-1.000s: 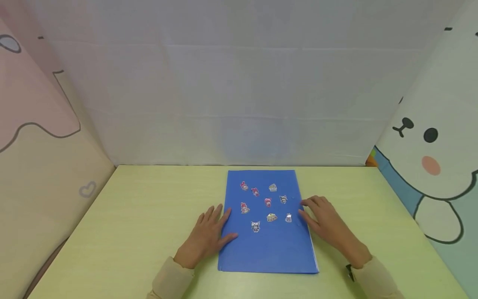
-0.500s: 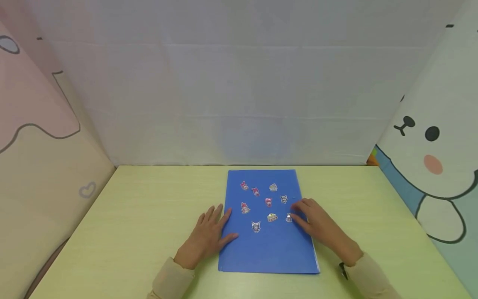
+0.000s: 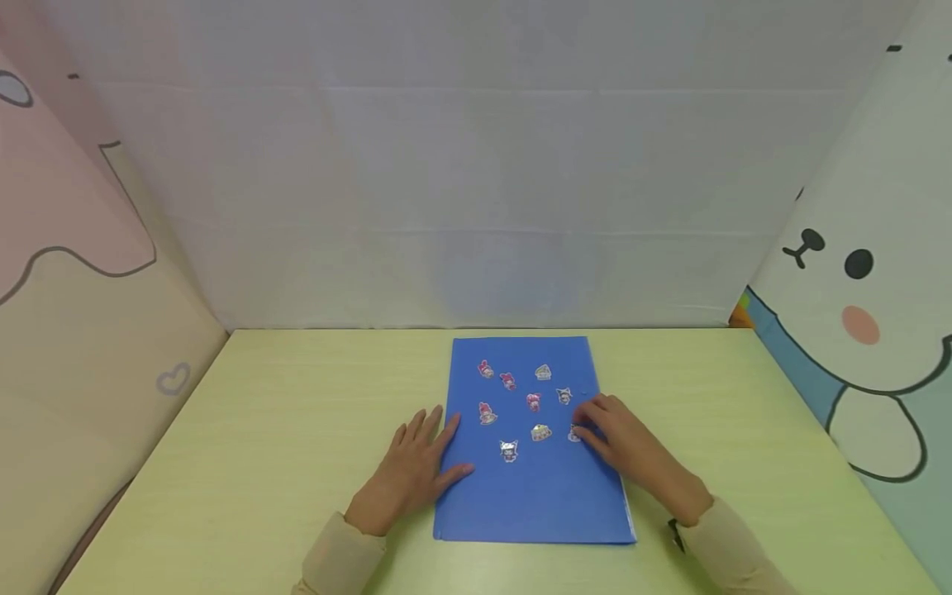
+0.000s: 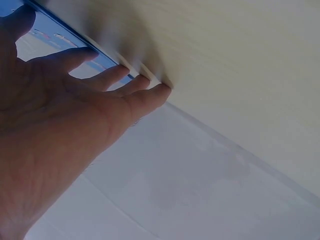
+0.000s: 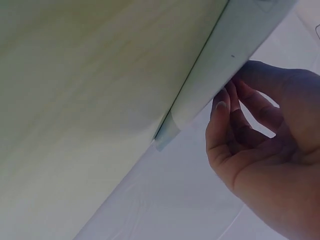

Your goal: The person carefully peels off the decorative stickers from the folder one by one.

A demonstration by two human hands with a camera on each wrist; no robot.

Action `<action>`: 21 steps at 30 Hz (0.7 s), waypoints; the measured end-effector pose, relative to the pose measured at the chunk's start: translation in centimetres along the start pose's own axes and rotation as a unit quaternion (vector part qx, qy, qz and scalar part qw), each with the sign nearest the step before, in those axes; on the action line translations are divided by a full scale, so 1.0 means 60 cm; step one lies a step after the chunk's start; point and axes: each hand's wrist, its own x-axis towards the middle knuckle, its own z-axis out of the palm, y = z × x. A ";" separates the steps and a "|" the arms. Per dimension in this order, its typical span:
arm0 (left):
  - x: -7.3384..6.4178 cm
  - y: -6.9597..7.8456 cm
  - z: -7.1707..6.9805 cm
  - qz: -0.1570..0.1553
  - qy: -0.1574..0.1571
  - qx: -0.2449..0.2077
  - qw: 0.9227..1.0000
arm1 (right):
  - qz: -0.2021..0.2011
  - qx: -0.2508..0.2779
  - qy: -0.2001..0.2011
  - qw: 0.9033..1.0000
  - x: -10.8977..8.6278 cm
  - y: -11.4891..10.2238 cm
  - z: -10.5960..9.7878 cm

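A blue folder-like board (image 3: 528, 504) lies on the table, with several small cartoon stickers on its face. My left hand (image 3: 405, 471) rests flat at the board's left edge, fingers spread, the thumb on the blue surface. In the left wrist view the left hand (image 4: 75, 95) has straight fingers and holds nothing. My right hand (image 3: 628, 438) reaches over the board's right edge, thumb and fingertips together at a small sticker (image 3: 573, 437), partly covering it. In the right wrist view the right hand (image 5: 265, 135) has curled fingers and a bent thumb at the board's side (image 5: 205, 85); the sticker is hidden there.
The pale yellow table (image 3: 297, 413) extends to both sides of the board. Behind it hangs a white cloth (image 3: 476, 207). Patterned side panels flank the table, a bear-like face (image 3: 855, 289) on the right one. Other stickers, such as a grey one (image 3: 509, 451), dot the board.
My right hand has moved left from the board's right edge onto its face, and its thumb and fingers have drawn together at the sticker. The left hand has stayed put.
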 end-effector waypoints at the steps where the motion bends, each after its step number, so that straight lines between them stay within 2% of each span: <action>1: 0.000 0.000 0.000 0.000 0.000 -0.001 1.000 | 0.001 0.002 0.000 1.000 0.000 -0.001 0.000; 14: 0.000 0.002 -0.001 -0.003 -0.007 -0.009 1.000 | 0.009 0.027 -0.008 1.000 0.006 -0.002 -0.002; 21: 0.001 0.002 -0.001 -0.002 -0.004 -0.011 1.000 | 0.015 0.068 -0.011 0.997 0.006 0.002 -0.003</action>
